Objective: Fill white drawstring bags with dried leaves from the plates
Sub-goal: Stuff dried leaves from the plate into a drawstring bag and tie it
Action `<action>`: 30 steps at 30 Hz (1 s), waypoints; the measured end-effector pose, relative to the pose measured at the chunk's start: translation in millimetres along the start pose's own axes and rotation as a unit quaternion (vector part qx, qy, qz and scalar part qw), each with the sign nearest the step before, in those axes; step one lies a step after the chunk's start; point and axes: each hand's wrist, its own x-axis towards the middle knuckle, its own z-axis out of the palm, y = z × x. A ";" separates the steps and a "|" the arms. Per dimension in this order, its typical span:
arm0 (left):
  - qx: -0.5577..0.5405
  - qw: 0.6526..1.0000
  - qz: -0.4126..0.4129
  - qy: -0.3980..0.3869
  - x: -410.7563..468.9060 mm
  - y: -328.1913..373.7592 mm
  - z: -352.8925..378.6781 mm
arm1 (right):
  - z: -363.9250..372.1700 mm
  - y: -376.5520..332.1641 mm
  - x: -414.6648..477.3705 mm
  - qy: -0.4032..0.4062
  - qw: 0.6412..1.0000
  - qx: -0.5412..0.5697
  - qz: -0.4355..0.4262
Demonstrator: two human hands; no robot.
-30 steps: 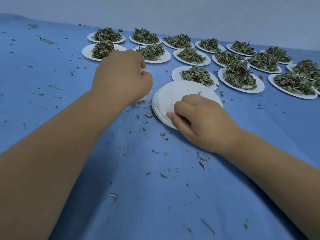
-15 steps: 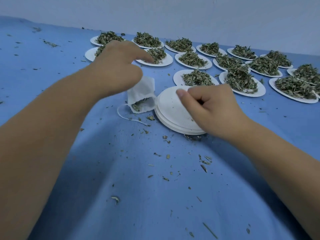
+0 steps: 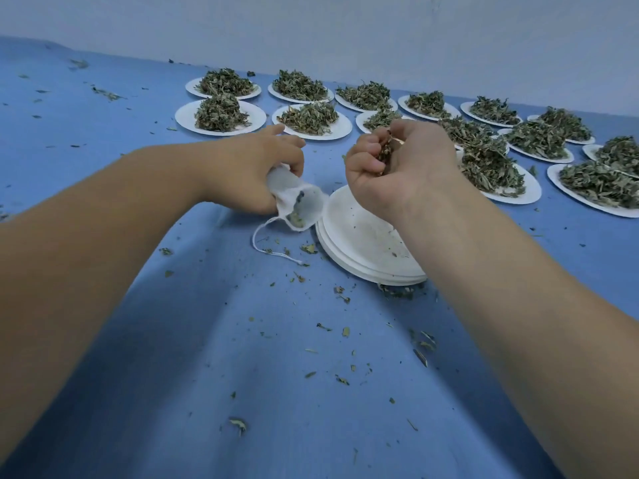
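Note:
My left hand point(image 3: 254, 171) grips a white drawstring bag point(image 3: 297, 202) just above the blue cloth. The bag's mouth faces me and gapes open, with some dried leaves inside; its string point(image 3: 269, 248) trails on the cloth. My right hand point(image 3: 397, 171) is raised to the right of the bag, its fingers curled around a pinch of dried leaves point(image 3: 385, 155). Under that hand lies a stack of empty white plates point(image 3: 359, 243). Beyond both hands stand several white plates heaped with dried leaves, such as one at back left point(image 3: 221, 114) and one at right point(image 3: 491, 171).
A blue cloth point(image 3: 276, 392) covers the table, strewn with leaf crumbs point(image 3: 342, 331). A pale wall point(image 3: 345, 36) runs along the table's far edge. More leaf plates point(image 3: 598, 184) reach the right edge of view.
My left hand lowered and turned the bag so its mouth faces me. My right hand lifted off the empty plate stack and turned palm-up, holding leaves.

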 end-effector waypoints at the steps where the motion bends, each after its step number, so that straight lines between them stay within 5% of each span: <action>1: -0.029 0.999 -0.014 0.031 -3.4 -1.3 0.2 | 1.3 0.0 -0.4 -0.002 1.000 0.006 -0.004; 6: -0.238 0.946 -0.069 0.207 -27.2 5.5 0.8 | 22.0 -5.1 -4.5 -0.059 0.994 0.032 -0.082; 11: -0.346 0.900 -0.090 0.249 -41.7 39.9 16.0 | 52.0 1.7 -11.2 -0.105 0.977 -0.043 -0.181; 17: -0.323 0.888 -0.158 0.287 -42.0 40.8 30.3 | 64.7 28.8 -10.5 -0.086 0.961 -0.178 -0.193; 30: -0.375 0.864 -0.153 0.299 -45.0 41.2 30.4 | 74.3 37.7 -18.5 -0.116 0.913 -0.297 -0.256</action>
